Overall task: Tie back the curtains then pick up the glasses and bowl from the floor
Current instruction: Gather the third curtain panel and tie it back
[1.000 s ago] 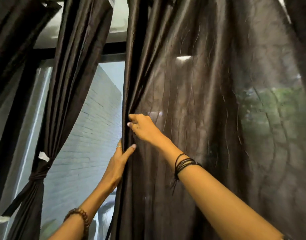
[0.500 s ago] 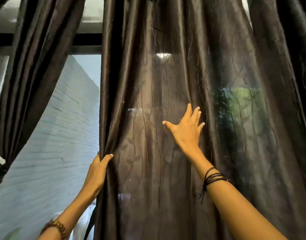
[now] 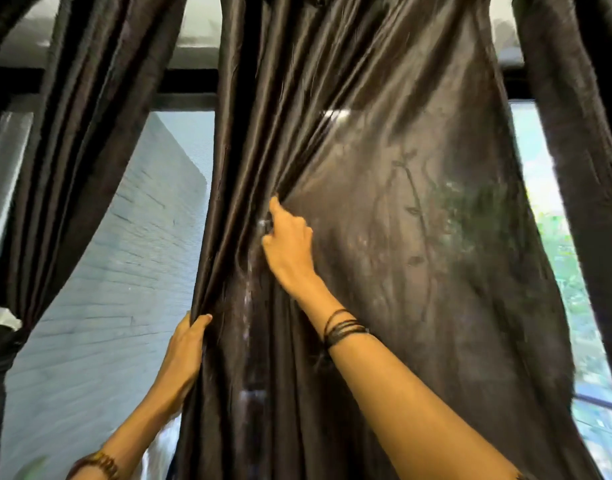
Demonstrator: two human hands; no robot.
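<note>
The dark curtain (image 3: 384,237) hangs down the middle of the view, its left edge gathered into folds. The left hand (image 3: 183,351) at 7 o'clock grips that edge, fingers curled round the cloth. The right hand (image 3: 289,244), just left of centre, pinches a fold with curled fingers, while another curtain (image 3: 72,150) at 9 o'clock is already tied back.
</note>
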